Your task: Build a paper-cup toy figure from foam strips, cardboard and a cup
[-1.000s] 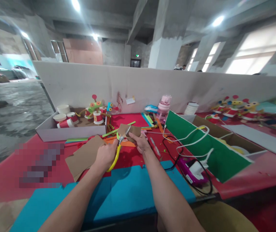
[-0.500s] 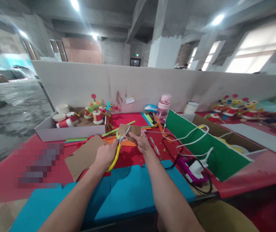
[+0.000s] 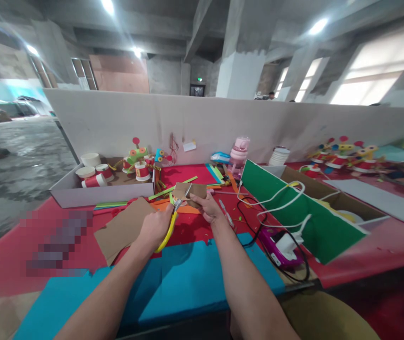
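Observation:
My left hand (image 3: 155,227) is closed round the yellow handles of a pair of scissors (image 3: 169,224), whose blades reach up into a small piece of brown cardboard (image 3: 194,190). My right hand (image 3: 209,208) pinches that cardboard from below and holds it above the red table (image 3: 7,264). A larger brown cardboard sheet (image 3: 120,230) lies flat just left of my left hand. A blue sheet (image 3: 188,278) covers the table under my forearms.
A white tray (image 3: 99,193) at the back left holds paper cups and colourful craft figures. A green-faced box (image 3: 304,217) stands on the right, with white cables and a purple glue gun (image 3: 280,245) beside it. A pink bottle (image 3: 239,153) stands by the grey partition.
Hands, scissors and cardboard stay almost in place. The view has shifted slightly, and my right hand has turned the cardboard piece a little.

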`<state>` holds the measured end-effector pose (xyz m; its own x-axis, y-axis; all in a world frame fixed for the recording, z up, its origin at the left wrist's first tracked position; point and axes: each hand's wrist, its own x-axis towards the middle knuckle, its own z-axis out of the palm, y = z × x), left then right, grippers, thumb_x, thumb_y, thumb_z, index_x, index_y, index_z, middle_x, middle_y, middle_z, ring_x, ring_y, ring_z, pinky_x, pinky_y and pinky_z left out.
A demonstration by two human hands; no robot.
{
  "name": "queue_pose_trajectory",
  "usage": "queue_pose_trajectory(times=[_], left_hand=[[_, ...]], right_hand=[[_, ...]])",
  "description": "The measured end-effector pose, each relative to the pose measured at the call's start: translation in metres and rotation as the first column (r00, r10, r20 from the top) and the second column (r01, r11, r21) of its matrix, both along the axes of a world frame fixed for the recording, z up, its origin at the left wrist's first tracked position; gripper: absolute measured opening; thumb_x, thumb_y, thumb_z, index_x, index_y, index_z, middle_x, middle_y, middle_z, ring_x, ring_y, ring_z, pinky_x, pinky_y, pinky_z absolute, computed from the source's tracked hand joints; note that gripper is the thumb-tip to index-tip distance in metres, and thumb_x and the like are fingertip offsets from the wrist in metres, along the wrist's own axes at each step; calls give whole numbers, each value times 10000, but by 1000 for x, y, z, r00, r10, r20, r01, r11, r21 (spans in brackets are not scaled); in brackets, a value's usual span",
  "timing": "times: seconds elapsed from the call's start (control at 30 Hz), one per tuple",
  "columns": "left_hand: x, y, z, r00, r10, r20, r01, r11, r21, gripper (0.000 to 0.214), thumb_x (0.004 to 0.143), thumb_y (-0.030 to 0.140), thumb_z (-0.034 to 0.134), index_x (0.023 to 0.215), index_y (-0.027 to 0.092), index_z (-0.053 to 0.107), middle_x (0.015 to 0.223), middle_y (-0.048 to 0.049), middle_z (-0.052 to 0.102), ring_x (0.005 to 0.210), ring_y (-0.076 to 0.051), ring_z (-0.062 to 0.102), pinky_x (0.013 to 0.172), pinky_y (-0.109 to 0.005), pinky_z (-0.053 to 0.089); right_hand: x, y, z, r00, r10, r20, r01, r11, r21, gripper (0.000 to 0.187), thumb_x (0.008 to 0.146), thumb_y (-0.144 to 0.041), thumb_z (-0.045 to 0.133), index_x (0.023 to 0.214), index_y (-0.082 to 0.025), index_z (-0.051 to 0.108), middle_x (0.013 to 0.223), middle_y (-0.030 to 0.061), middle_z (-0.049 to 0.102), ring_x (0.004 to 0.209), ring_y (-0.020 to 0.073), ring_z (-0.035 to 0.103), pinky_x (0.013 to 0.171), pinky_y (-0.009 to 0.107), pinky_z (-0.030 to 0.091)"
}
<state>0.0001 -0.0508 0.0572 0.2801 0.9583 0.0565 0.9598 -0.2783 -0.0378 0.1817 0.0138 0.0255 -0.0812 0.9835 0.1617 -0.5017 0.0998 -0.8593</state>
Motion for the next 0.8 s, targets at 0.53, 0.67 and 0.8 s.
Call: queue_pose_trajectory(times=[0.53,0.67,0.8], left_hand=[[-6,5,-7,997,-30,65,29,999,18,375,957,425,246,1176,204,455,838,-116,684,797,-281,679,694,-360,480],[-3,7,-13,992,78,103,-84,995,58,396,957,412,240,1226,183,417,846,-126,682,795,-284,680,692,-367,482],[2,4,-12,995,84,46,-86,995,47,343,948,309,273,1231,180,419,845,-116,686,797,-278,683,694,-363,486]], right_hand=[[0,-3,5,998,-17,-54,13,997,-79,420,518,-277,858,875,-172,663,749,-9,716,587,106,628,564,218,539],[-35,-6,5,968,-95,-231,84,995,-58,348,584,-351,826,828,-181,644,628,-67,648,435,43,486,551,217,536],[-50,-6,0,943,-244,-228,236,970,-64,350,569,-332,828,827,-176,651,664,-47,665,494,67,534,519,210,519]])
